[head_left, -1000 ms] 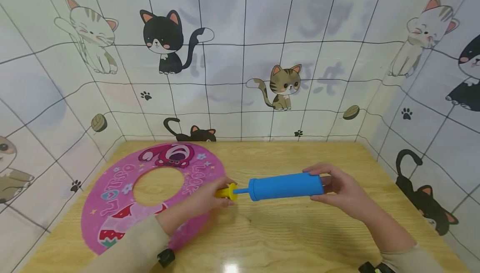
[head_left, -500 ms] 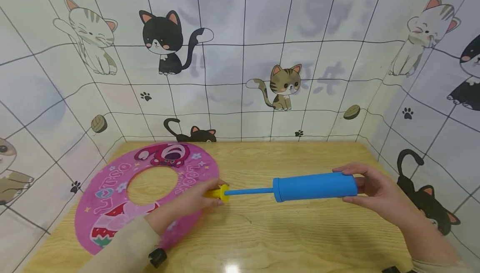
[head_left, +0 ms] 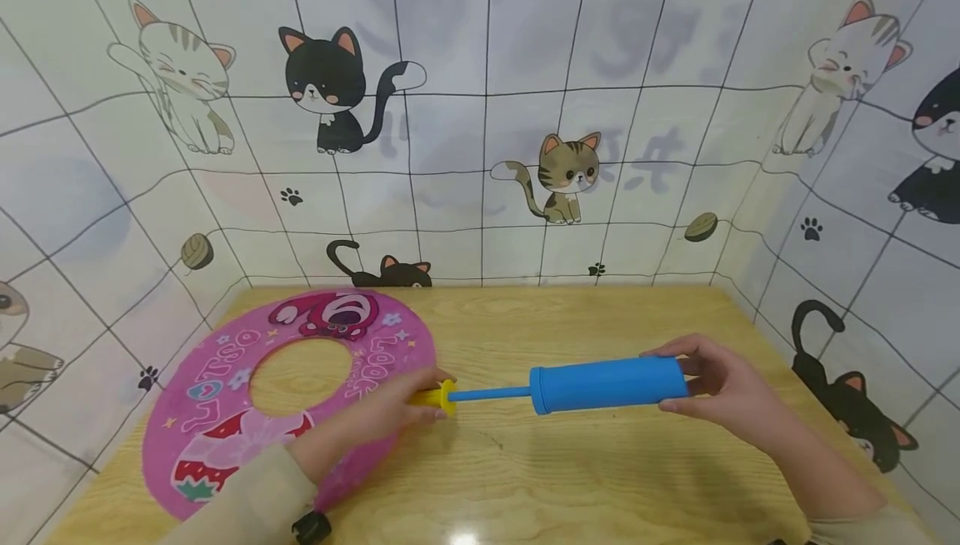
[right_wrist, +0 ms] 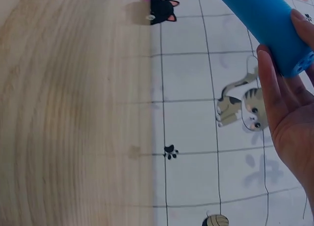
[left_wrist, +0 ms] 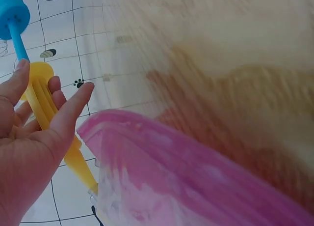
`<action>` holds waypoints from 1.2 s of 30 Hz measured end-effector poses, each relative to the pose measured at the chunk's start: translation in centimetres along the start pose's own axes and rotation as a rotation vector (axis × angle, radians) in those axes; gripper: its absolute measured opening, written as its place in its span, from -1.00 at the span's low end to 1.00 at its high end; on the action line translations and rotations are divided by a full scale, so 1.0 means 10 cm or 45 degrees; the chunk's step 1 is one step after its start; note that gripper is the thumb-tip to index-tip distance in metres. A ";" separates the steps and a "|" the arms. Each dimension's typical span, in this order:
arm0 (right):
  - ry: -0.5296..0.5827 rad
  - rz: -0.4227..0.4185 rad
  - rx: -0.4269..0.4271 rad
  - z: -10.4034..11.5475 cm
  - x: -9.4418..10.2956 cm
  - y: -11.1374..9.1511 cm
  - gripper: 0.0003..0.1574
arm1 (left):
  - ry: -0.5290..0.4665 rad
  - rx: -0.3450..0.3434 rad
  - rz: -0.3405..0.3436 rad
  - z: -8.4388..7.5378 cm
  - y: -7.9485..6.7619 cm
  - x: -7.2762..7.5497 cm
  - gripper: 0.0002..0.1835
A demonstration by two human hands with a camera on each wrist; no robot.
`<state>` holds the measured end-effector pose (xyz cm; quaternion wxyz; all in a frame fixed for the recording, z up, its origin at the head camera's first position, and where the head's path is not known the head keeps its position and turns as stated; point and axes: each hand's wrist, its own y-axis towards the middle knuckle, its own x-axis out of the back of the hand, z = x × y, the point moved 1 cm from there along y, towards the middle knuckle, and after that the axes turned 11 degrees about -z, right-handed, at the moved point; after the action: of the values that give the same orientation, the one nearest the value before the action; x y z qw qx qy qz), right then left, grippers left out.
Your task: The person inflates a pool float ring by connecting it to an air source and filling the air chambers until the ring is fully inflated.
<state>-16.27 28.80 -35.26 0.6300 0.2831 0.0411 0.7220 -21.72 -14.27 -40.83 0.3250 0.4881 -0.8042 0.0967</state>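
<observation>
A hand pump is held level over the table, its blue barrel [head_left: 611,384] to the right and a stretch of thin blue rod [head_left: 489,393] showing. My left hand [head_left: 396,405] grips the pump's yellow handle [head_left: 429,397]. In the left wrist view, that yellow part [left_wrist: 43,100] tapers down to a clear valve [left_wrist: 93,190] at the edge of the pink ring. My right hand [head_left: 720,391] holds the barrel's far end between thumb and fingers; small holes show in that end [right_wrist: 303,65]. The pink inflatable swim ring [head_left: 167,403] lies at the left, partly covered by my left forearm.
The wooden table [head_left: 600,478] runs back to a white cloth wall [head_left: 450,195] with a grid and cartoon cats. Similar walls close in the left and right sides. A black band [head_left: 311,527] shows at my left wrist.
My right hand first drew the barrel rightward, baring more rod, then came back slightly left. My left hand and the swim ring shifted a little left, the yellow handle staying gripped.
</observation>
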 end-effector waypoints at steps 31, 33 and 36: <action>0.113 -0.017 -0.175 -0.03 -0.73 0.10 -0.35 | -0.074 0.131 0.005 -0.28 0.13 -0.24 -0.55; 0.085 -0.011 -0.138 -0.02 -0.73 0.09 -0.36 | -0.071 0.119 0.005 -0.28 0.12 -0.22 -0.55; 0.044 0.001 -0.055 0.00 -0.70 0.08 -0.36 | -0.102 0.126 -0.011 -0.24 0.11 -0.19 -0.58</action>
<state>-16.66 22.14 -37.42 0.6350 0.2571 0.0365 0.7276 -21.06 -11.24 -39.97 0.2683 0.5106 -0.8087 0.1153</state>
